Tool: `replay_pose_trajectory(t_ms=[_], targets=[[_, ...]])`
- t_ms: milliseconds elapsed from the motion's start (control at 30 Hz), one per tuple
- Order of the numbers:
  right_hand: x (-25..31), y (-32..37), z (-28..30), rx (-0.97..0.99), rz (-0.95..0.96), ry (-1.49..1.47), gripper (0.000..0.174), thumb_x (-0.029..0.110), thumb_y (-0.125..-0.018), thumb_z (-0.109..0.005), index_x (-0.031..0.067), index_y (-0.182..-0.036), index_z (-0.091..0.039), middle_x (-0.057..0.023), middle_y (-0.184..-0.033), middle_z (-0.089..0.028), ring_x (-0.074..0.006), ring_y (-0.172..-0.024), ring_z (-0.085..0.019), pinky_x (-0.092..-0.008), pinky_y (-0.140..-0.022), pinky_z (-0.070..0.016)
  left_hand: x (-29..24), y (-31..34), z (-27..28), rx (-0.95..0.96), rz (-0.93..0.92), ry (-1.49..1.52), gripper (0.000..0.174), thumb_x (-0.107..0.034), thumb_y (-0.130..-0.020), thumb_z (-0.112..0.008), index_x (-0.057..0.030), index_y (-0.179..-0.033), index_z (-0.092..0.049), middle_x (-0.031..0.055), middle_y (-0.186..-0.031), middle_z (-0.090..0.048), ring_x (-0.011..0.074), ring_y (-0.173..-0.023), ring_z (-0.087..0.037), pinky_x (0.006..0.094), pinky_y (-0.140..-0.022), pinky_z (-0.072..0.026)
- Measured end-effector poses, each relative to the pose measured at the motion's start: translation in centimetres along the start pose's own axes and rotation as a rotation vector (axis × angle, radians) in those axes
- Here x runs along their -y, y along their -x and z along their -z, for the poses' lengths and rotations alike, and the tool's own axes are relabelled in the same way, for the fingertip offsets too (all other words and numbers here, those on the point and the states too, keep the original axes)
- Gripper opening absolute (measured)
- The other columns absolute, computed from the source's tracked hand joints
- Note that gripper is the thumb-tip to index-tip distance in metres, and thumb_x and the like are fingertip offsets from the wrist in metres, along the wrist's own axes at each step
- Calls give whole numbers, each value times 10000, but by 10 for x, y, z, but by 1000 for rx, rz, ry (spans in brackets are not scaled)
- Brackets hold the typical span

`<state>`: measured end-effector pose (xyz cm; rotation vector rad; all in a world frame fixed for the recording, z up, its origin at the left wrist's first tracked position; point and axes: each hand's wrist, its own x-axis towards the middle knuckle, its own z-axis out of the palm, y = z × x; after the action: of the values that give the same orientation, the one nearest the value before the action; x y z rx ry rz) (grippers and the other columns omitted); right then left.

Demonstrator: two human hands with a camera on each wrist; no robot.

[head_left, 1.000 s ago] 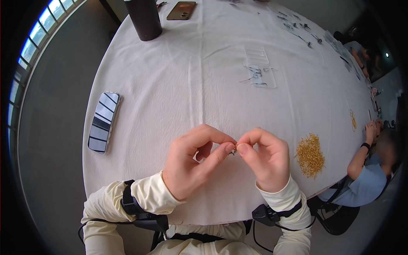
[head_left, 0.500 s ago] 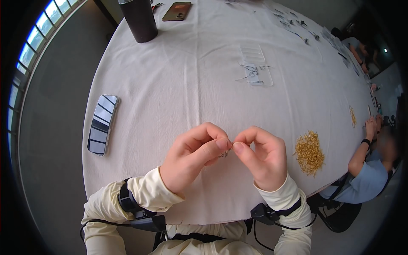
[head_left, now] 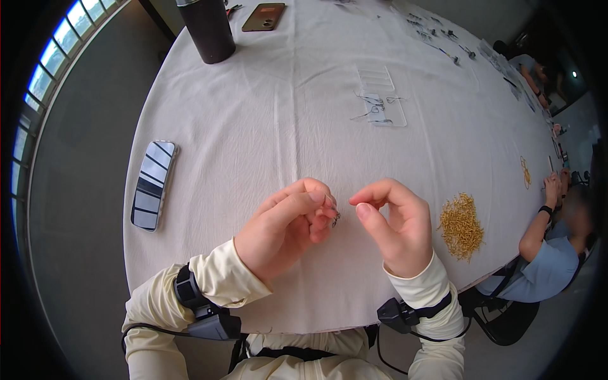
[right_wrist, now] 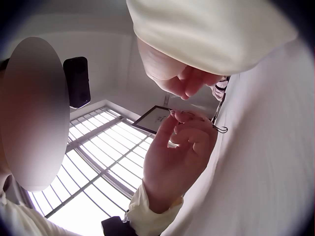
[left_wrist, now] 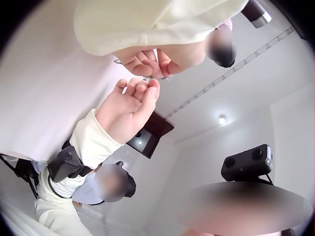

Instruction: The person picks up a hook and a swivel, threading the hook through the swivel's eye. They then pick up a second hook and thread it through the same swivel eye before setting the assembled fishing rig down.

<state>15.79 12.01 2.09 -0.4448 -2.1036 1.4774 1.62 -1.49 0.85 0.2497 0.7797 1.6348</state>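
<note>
Tabletop (head_left: 285, 126): white cloth, spread wide before you.
Windows (head_left: 38, 82): bright panes at your left.
Floor (head_left: 82, 190): plain grey.

White cloth (head_left: 285, 126) against cream sleeves (head_left: 221, 288) and black straps (head_left: 185, 291). A gold pile (head_left: 461, 227) and a smaller gold patch (head_left: 526, 174) stand out on the white. One phone (head_left: 154, 183) shows black-and-white stripes — the second phone (head_left: 263, 16) is brown. The tumbler (head_left: 208, 28) is near-black, the hook (head_left: 334, 217) dark, a neighbour's shirt (head_left: 544, 272) pale blue.
</note>
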Motion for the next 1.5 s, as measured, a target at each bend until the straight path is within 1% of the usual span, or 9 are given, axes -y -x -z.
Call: replay_pose_trajectory(t_ms=[100,200,500,600,667,1000,1233,1400,1500], targets=[[0,-1,3,26,82,130,100,9,-811,-661,35,-908,-661,-40,-835,-633,-143,-767,-569,-283,-706,-460,-3,0,2,30,27,77,142,-203,-971,-517,-72,-924,-543,34,-930,-550,103,-702,-433,237,-648,-395],[3,-2,2,48,198,196,160,2,-760,-701,53,-906,-660,-40,-817,-615,-172,-756,-569,-296,-697,-455,-5,0,3,84,32,173,127,-178,-975,-522,-61,-950,-565,24,-906,-595,83,-722,-483,251,-665,-416],[5,-2,-4,12,220,250,202,21,-718,-758,68,-890,-665,-31,-829,-620,-183,-763,-584,-308,-699,-450,-6,1,1,123,38,238,126,-169,-966,-499,-55,-931,-541,29,-906,-569,85,-713,-461,249,-659,-416],[8,-3,-5,36,230,283,184,11,-718,-751,68,-870,-663,-31,-822,-622,-189,-768,-587,-316,-724,-441,-5,2,0,127,51,241,137,-173,-967,-489,-50,-925,-534,33,-906,-565,88,-708,-457,248,-657,-414],[4,-2,-3,38,244,299,174,4,-723,-744,66,-864,-663,-31,-818,-622,-192,-769,-588,-318,-730,-436,-7,4,-6,58,64,195,158,-201,-959,-503,-57,-896,-511,43,-889,-493,119,-676,-389,242,-622,-381],[2,-2,-2,55,244,274,108,-11,-800,-688,58,-876,-656,-42,-816,-611,-203,-756,-580,-318,-724,-424,-6,5,-8,87,70,216,159,-197,-965,-486,-60,-893,-520,35,-879,-500,86,-662,-377,238,-610,-366],[2,-3,-2,47,267,277,95,-11,-816,-663,54,-885,-652,-41,-814,-601,-202,-745,-568,-316,-720,-421,-5,5,-5,112,98,272,158,-192,-976,-474,-62,-902,-522,27,-871,-512,88,-669,-397,239,-606,-368],[6,3,0,-79,322,305,168,0,-734,-714,76,-874,-661,-34,-817,-604,-196,-737,-554,-310,-709,-404,-6,6,-7,104,103,306,148,-186,-974,-482,-61,-906,-519,28,-874,-523,88,-671,-415,241,-606,-371],[13,1,3,-41,384,434,200,33,-692,-763,91,-859,-669,-22,-805,-603,-191,-732,-550,-308,-706,-390,-6,6,-8,95,98,317,141,-181,-972,-484,-60,-908,-516,29,-877,-526,88,-670,-424,243,-606,-373]])
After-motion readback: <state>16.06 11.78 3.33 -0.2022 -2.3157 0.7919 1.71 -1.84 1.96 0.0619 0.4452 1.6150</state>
